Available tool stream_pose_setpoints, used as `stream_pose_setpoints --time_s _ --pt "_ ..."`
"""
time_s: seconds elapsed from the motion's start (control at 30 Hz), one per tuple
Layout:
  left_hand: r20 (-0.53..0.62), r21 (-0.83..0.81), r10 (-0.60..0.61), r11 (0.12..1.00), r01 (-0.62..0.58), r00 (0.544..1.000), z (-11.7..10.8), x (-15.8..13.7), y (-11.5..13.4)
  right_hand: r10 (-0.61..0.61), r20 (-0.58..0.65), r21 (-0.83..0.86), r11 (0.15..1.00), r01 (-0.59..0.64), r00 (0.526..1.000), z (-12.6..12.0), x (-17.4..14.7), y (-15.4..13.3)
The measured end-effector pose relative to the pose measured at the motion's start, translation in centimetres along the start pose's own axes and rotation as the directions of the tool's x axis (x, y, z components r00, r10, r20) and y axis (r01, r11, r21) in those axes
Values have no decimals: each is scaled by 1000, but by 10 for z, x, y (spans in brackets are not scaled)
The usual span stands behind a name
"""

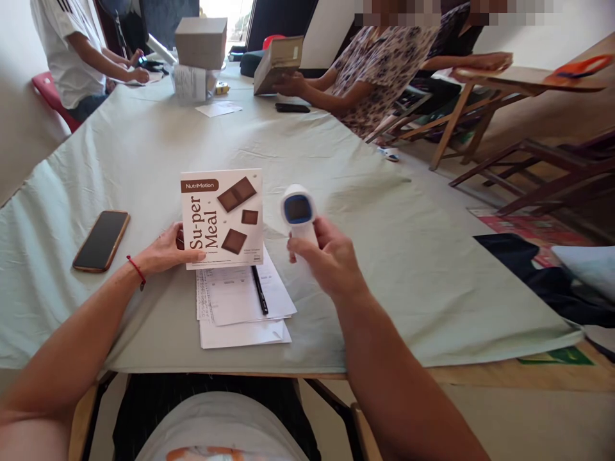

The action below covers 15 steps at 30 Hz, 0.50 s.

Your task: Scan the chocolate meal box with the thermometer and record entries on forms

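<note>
My left hand point(168, 251) grips the lower left corner of a white box point(211, 224) printed "NutriMotion Su-per Meal" with brown chocolate pieces, its thumb on the front. The box stands upright, facing me. Wrapped round the handle of a white handheld thermometer-like device point(298, 211) with a blue-rimmed dark screen is my right hand point(331, 256). The device is held just right of the box, a small gap between them. Below the box lie white papers point(230, 301), partly covered by it, with a black pen point(259, 289) on top.
A phone point(101, 241) lies left on the pale tablecloth point(144, 320). Toward the far end are a cardboard box point(200, 42) on a clear bin point(195, 83), a dark phone point(292, 107) and a paper slip point(218, 109). One person sits far left; another, at right, holds a box point(277, 64).
</note>
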<state>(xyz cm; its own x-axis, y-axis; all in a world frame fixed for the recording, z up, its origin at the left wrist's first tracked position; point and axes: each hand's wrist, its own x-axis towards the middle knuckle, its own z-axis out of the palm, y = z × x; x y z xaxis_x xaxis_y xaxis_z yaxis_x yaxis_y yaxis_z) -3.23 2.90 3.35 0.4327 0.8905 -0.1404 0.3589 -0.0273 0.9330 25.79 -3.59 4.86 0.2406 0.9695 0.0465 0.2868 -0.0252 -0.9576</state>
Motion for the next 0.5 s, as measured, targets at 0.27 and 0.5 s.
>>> stream_pose_setpoints --time_s 0.27,0.5 --pt "-39 56 -40 998 42 998 0 1 -1 7 432 536 802 -263 902 46 -49 -6" --pt "-20 -5 36 999 -36 999 0 3 -4 50 447 446 853 -271 893 52 -56 7"
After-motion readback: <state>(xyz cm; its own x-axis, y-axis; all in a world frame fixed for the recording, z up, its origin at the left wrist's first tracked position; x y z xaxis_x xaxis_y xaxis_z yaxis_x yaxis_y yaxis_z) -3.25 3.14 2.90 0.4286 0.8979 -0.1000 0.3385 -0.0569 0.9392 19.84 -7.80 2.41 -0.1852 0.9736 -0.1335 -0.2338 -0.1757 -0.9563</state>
